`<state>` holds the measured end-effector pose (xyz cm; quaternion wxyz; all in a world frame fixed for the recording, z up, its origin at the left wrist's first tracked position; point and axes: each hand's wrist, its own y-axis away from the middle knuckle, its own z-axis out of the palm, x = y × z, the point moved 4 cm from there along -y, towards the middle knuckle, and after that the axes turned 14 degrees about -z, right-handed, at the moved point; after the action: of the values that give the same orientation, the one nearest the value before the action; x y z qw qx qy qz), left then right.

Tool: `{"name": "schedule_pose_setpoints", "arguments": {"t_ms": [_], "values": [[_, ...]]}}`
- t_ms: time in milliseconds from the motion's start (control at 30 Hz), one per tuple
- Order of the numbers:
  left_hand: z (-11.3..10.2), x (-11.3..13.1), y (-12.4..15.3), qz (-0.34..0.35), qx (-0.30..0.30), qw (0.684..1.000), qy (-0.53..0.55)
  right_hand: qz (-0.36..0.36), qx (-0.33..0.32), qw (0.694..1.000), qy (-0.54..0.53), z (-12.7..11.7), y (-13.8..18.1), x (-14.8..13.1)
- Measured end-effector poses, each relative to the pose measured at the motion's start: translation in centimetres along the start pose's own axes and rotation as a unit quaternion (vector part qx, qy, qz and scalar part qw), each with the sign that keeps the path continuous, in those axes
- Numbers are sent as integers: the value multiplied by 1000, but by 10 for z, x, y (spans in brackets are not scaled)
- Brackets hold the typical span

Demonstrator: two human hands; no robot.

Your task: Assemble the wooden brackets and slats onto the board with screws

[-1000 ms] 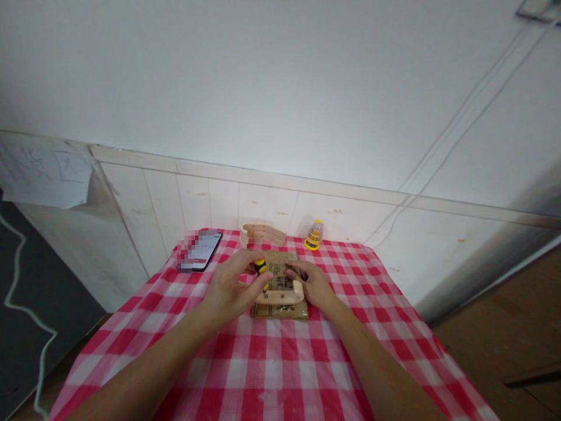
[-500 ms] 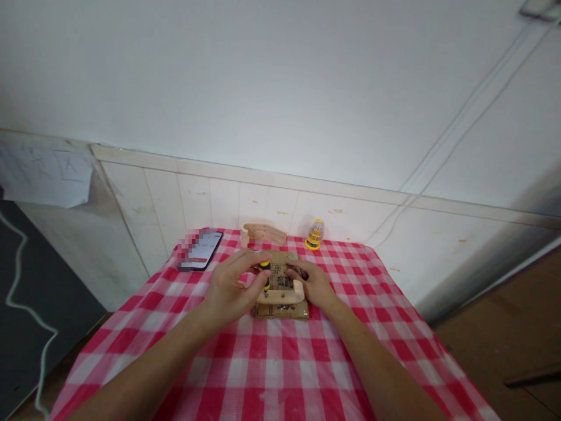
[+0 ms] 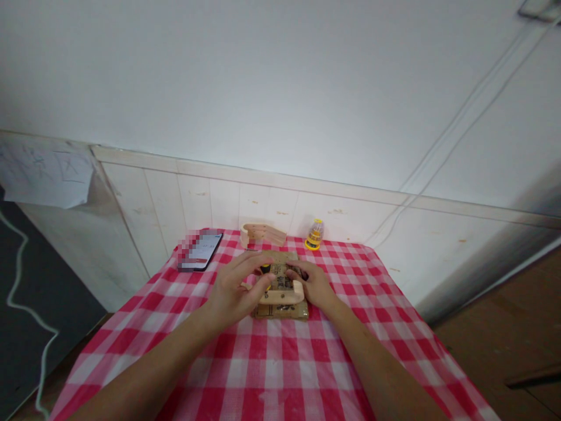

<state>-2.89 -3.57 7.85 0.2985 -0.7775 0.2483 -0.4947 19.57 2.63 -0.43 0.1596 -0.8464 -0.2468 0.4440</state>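
Observation:
A pale wooden piece (image 3: 280, 297) with a curved, raised right end and small dark screw heads lies on a brown printed cardboard package (image 3: 284, 314). My left hand (image 3: 239, 283) is around a small screwdriver (image 3: 265, 269) with a black and yellow handle, which stands upright over the left part of the wood. Its thumb and fingers hold the handle loosely; the tip is hidden. On the right, my right hand (image 3: 314, 285) has its fingers curled at the wooden piece's raised end, above the package. Its palm side is partly hidden.
A second bent wooden piece (image 3: 263, 234) stands at the back by the wall. To its right is a yellow, clear-topped screwdriver bit holder (image 3: 314, 235). A phone (image 3: 201, 251) lies at the back left on the red checked tablecloth (image 3: 272, 374).
My left thumb and fingers have shifted and loosened around the screwdriver handle, covering more of its top. My right hand and the wooden piece have stayed in place.

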Motion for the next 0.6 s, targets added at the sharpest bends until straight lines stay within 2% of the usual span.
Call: {"name": "schedule_pose_setpoints", "arguments": {"t_ms": [100, 600], "values": [[3, -5, 1, 1, 17, 1000, -6, 0, 3, 1000, 0, 0, 0, 1], [6, -9, 3, -23, -14, 1000, -13, -13, -6, 1000, -9, 0, -2, -5]]}}
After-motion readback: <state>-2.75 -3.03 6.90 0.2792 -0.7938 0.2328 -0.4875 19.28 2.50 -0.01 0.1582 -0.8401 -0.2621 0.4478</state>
